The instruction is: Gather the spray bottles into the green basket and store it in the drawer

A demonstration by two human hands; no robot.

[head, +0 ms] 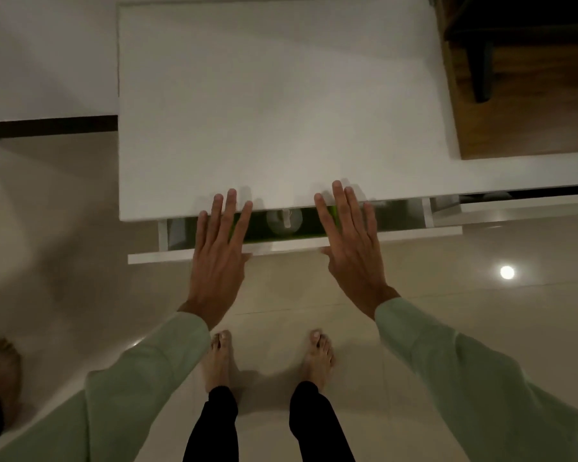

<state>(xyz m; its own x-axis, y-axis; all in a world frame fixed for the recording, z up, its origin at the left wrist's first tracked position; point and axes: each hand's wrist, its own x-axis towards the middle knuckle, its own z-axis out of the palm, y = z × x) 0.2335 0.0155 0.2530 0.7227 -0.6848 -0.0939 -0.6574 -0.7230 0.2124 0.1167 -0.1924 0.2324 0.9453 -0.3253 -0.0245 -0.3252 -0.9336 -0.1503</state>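
Both hands lie flat, fingers spread, left hand (219,251) and right hand (349,241) on the drawer (414,232) front (barely ajar); the green basket (311,233) with a spray bottle (284,221) sits inside.

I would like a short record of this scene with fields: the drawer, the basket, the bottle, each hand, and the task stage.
drawer: drawer under the white tabletop, open only by a narrow gap
basket: green basket inside the drawer, mostly hidden by the tabletop
bottle: one spray bottle visible in the basket; others cannot be seen
left hand: left hand flat and open, over the drawer front
right hand: right hand flat and open, over the drawer front
task stage: basket stored, drawer not yet fully shut
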